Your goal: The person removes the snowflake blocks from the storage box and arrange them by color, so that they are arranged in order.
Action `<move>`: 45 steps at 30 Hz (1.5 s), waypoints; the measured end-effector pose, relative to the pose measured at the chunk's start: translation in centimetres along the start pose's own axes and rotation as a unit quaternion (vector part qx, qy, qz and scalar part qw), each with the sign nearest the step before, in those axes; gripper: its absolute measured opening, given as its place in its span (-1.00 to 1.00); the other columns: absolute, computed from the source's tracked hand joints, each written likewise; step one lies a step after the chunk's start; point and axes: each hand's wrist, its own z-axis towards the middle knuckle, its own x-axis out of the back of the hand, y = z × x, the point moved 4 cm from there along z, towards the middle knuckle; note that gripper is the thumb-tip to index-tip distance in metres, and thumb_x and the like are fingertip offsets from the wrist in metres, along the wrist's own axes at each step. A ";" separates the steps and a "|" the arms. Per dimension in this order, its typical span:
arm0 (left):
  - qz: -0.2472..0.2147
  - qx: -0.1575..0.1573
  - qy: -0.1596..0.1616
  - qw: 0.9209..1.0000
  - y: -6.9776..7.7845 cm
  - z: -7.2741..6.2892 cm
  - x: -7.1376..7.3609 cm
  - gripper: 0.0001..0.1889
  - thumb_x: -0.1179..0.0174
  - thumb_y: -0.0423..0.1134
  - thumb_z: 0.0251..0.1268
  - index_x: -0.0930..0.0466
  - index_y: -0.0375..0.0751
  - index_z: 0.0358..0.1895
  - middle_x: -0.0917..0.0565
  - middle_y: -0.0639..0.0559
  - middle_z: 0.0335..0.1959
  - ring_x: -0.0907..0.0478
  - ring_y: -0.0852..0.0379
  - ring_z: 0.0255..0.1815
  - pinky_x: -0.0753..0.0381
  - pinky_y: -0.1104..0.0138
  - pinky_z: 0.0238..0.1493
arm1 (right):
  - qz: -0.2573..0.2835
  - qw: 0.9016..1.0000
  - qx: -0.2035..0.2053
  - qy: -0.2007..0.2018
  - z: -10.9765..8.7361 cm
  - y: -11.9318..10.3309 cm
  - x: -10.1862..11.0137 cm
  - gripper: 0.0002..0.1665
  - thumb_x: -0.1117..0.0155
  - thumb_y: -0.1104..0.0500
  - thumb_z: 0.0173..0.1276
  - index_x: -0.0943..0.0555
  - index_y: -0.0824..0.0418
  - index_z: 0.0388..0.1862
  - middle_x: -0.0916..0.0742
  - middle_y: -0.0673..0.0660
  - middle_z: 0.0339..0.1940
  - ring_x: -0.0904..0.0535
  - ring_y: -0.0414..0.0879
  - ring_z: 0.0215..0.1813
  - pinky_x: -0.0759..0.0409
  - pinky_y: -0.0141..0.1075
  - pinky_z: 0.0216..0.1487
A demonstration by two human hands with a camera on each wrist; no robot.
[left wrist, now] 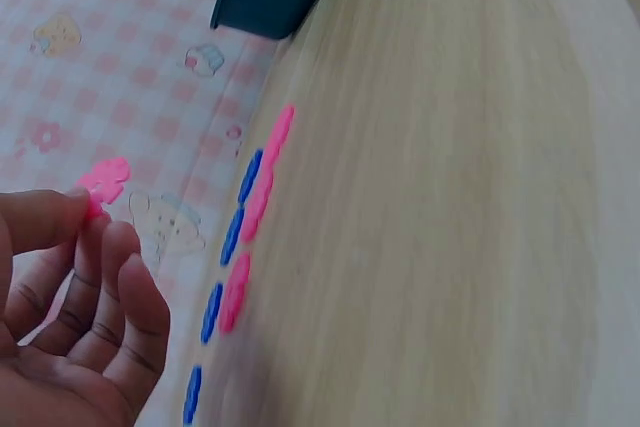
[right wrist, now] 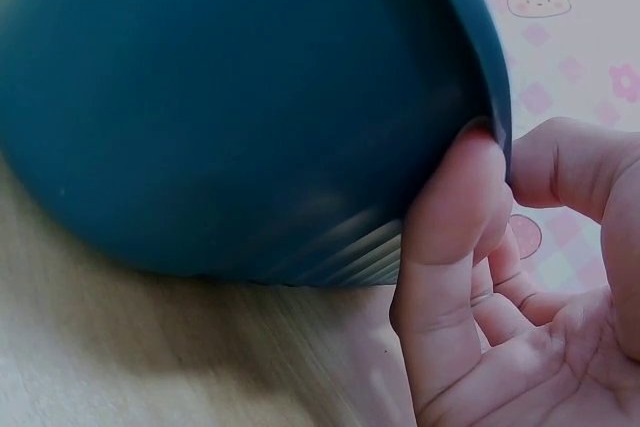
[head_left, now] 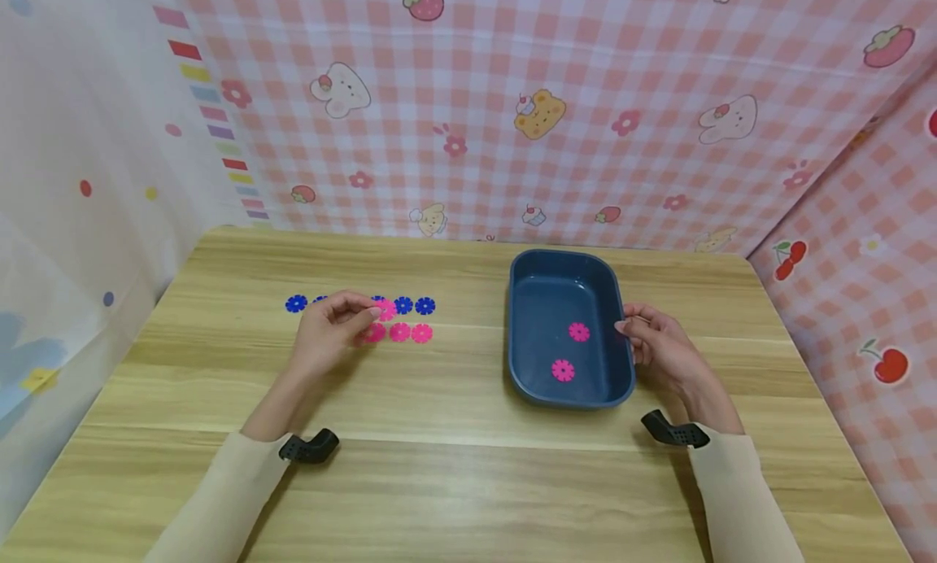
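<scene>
Between thumb and forefinger my left hand (head_left: 333, 329) pinches a pink flower-shaped disc (left wrist: 108, 180), held up over the table. Behind and below it lie a row of blue notched discs (head_left: 425, 306) and a nearer row of pink discs (head_left: 421, 333); the hand hides part of both rows. My right hand (head_left: 660, 343) grips the right rim of a dark blue rectangular tub (head_left: 521, 384), thumb on the inside edge and fingers under the rim outside, as the right wrist view shows. Inside the tub lie two pink discs (head_left: 563, 371).
The wooden table (head_left: 439, 498) runs up to a pink checked cloth (head_left: 476, 181) hanging at the back. A white dotted cloth (head_left: 95, 246) hangs at the left and another checked cloth (head_left: 864, 286) at the right. Black wrist mounts (head_left: 311, 447) sit at both cuffs.
</scene>
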 end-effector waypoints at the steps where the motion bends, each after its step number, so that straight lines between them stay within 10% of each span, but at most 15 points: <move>1: 0.003 0.005 0.002 1.000 -0.2 -0.1 0.3 -0.76 -0.33 -0.24 0.41 -0.66 -0.35 -0.02 -0.73 -0.05 -0.29 -0.63 0.17 -0.42 -0.72 0.36 -0.35 | 0.001 1.000 0.001 0.000 0.0 0.0 0.0 -0.81 -0.14 0.22 0.59 -0.36 0.17 0.06 -0.70 -0.12 -0.45 -0.62 -0.29 -0.52 -0.65 -0.42 -0.44; 16: 0.097 0.049 0.024 0.994 -1.6 -1.0 2.7 -0.73 -0.32 -0.20 0.41 -0.66 -0.31 0.02 -0.67 0.10 -0.40 -0.56 0.25 -0.48 -0.52 0.44 -0.57 | 0.011 1.000 0.011 -0.005 0.0 0.0 0.0 -0.78 -0.13 0.25 0.59 -0.32 0.22 0.08 -0.69 -0.11 -0.45 -0.61 -0.29 -0.52 -0.64 -0.42 -0.46; 28: 0.189 0.029 0.066 0.979 -2.3 -0.8 3.2 -0.84 -0.28 -0.29 0.40 -0.69 -0.33 -0.10 -0.73 -0.15 -0.35 -0.60 0.22 -0.49 -0.60 0.44 -0.50 | 0.001 1.000 0.010 0.003 0.1 -0.1 -0.1 -0.78 -0.15 0.23 0.58 -0.34 0.21 0.07 -0.70 -0.11 -0.44 -0.62 -0.28 -0.52 -0.65 -0.41 -0.45; 45: 0.199 0.011 0.064 0.978 -1.6 -1.2 3.6 -0.74 -0.27 -0.11 0.46 -0.67 -0.26 -0.04 -0.73 -0.15 -0.25 -0.63 0.15 -0.40 -0.62 0.43 -0.43 | -0.001 1.000 0.007 0.002 0.0 -0.1 -0.1 -0.82 -0.12 0.23 0.59 -0.35 0.20 0.05 -0.69 -0.12 -0.44 -0.62 -0.29 -0.50 -0.65 -0.42 -0.43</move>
